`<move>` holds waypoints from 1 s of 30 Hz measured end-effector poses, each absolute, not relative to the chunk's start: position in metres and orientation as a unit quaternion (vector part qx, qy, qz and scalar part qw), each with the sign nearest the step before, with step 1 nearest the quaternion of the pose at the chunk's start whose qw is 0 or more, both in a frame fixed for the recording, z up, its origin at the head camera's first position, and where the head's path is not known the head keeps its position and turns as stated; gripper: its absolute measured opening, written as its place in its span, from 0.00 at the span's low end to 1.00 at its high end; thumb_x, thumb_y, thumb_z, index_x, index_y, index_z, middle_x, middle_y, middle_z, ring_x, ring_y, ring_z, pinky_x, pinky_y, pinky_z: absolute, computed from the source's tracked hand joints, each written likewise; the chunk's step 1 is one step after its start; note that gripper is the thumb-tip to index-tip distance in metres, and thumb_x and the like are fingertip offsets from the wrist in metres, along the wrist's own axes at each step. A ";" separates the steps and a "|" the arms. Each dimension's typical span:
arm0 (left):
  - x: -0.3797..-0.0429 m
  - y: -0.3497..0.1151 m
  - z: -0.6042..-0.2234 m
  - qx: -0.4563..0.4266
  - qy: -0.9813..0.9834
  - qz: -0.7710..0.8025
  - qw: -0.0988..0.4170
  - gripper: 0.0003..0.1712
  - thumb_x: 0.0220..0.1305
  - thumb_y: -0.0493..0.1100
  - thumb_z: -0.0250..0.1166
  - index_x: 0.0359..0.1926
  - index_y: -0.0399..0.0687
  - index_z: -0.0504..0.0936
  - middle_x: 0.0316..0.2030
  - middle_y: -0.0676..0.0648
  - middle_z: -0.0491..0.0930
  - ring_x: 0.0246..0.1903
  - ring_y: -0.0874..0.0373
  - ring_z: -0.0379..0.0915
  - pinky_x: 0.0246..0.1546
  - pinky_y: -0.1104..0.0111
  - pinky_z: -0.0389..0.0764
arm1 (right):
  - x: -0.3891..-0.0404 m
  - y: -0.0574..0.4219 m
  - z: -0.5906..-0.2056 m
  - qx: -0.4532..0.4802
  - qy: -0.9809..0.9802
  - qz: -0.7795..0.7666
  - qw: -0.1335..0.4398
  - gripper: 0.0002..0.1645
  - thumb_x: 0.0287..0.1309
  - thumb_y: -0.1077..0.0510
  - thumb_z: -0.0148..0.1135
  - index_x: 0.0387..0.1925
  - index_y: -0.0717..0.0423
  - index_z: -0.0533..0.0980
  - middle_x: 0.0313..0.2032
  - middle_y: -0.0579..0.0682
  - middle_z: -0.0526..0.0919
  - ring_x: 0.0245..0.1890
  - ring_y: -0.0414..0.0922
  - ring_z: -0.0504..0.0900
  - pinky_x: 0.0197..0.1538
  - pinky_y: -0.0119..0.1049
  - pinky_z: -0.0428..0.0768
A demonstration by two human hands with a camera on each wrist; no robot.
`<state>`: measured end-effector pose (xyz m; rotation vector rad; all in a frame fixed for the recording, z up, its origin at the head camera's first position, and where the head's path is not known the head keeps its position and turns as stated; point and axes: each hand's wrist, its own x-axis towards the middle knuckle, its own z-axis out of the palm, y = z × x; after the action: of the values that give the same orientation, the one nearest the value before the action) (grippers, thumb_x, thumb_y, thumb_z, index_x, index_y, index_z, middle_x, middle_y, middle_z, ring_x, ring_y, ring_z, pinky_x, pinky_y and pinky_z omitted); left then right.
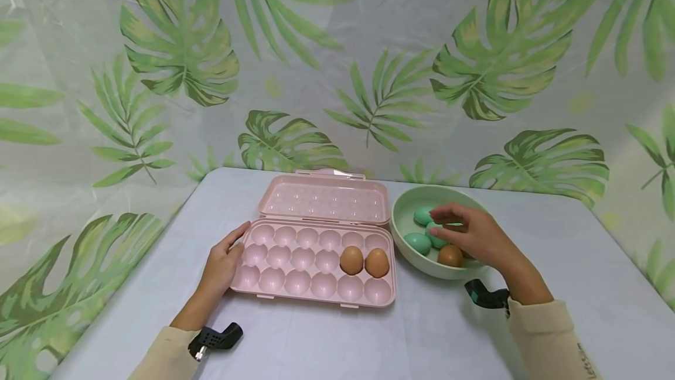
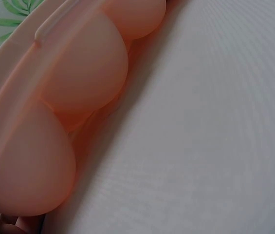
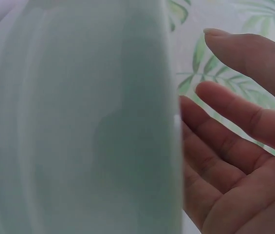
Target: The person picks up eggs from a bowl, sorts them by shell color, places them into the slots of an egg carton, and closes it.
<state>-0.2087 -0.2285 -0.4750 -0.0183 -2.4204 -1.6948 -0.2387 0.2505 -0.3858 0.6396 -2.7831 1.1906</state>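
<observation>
Green egg (image 1: 435, 233), partly covered by your right thumb, lies in the middle of the bowl (image 1: 437, 195), just left of the right hand (image 1: 471, 233); touching or not, can't tell, and its long axis is too covered to call. Two more green eggs sit near it, one behind, one to the left with its long axis roughly left-right; a brown egg (image 1: 450, 256) sits nearer you, below the palm, and another brown patch is mostly hidden by your hand. Right hand is clearly the nearer one: thumb and fingers moderately apart, nothing held, reaching over the right rim. Bowl stands just beside the right end of the pink egg tray (image 1: 314, 251); contact unclear. Tray's long side runs left to right, lid (image 1: 324, 198) folded back on the far side, two brown eggs in the two rightmost cups of the middle row. Your left hand (image 1: 224, 260) holds the tray's left edge, no egg in it, well apart from the bowl. Everything rests on the white table (image 1: 327, 345); behind it hangs a leaf-print sheet (image 1: 295, 87), and you wear a black camera on each wrist
</observation>
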 end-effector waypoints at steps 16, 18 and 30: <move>-0.208 -0.228 -0.475 -0.005 -0.817 -0.569 0.094 0.26 0.71 0.34 0.46 0.69 0.41 0.66 0.69 0.44 0.64 0.71 0.53 0.50 0.70 0.57 0.51 | -0.239 0.265 -0.387 0.199 -0.911 0.360 -0.013 0.26 0.60 0.44 0.63 0.53 0.55 0.77 0.50 0.54 0.82 0.51 0.50 0.80 0.54 0.50 0.78; -0.208 -0.228 -0.475 -0.006 -0.818 -0.568 0.094 0.26 0.71 0.34 0.46 0.69 0.41 0.66 0.69 0.44 0.64 0.71 0.53 0.50 0.70 0.57 0.52 | -0.238 0.268 -0.387 0.197 -0.913 0.356 -0.015 0.24 0.60 0.44 0.63 0.52 0.54 0.78 0.49 0.53 0.82 0.50 0.49 0.81 0.54 0.49 0.77; -0.209 -0.228 -0.475 -0.003 -0.817 -0.569 0.093 0.26 0.71 0.34 0.46 0.69 0.40 0.66 0.69 0.44 0.63 0.71 0.53 0.50 0.70 0.57 0.52 | -0.240 0.277 -0.390 0.208 -0.919 0.333 -0.046 0.20 0.62 0.46 0.62 0.49 0.54 0.80 0.44 0.46 0.84 0.47 0.47 0.81 0.54 0.49 0.75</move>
<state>-0.2087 -0.2283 -0.4752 -0.0074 -2.4250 -1.6876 -0.2396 0.2771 -0.3897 0.6729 -2.9738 1.0774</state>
